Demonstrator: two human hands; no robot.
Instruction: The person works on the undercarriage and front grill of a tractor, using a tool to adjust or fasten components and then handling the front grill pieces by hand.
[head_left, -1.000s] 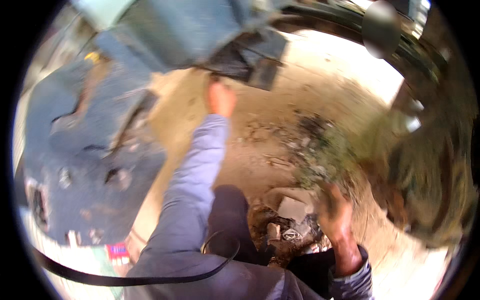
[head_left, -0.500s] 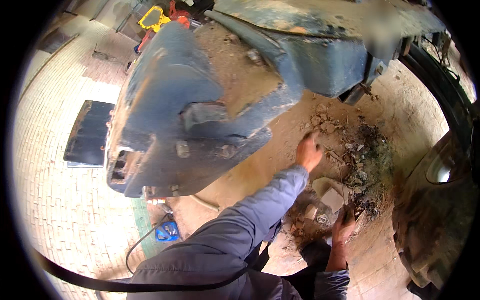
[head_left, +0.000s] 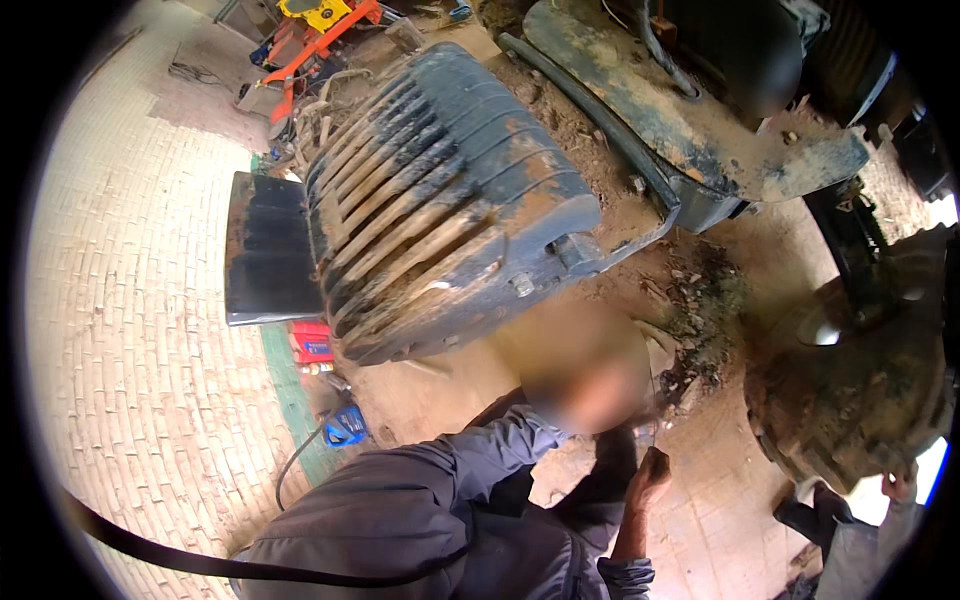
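Note:
My right hand is closed around the lower end of a thin wire-like rod, which stands up from the fist. What the rod's upper end meets is too fine to make out. Forward and left of it, my left hand sits in front of my body, but a blur covers it, so its fingers and anything in them are hidden. Beyond the hands, a heap of dirt and broken debris lies on the ground. A large ridged dark-blue metal machine part, caked with mud, stands ahead to the left.
A big muddy tyre stands at the right, with another person's hand near it. A blue jug and red containers are on the floor at left. Behind the ridged part is a dark panel. Orange-red equipment stands far back.
The view has shifted, showing more of the ridged part and another person at lower right. My left hand has drawn back toward my body from the debris. My right hand has lowered with the rod.

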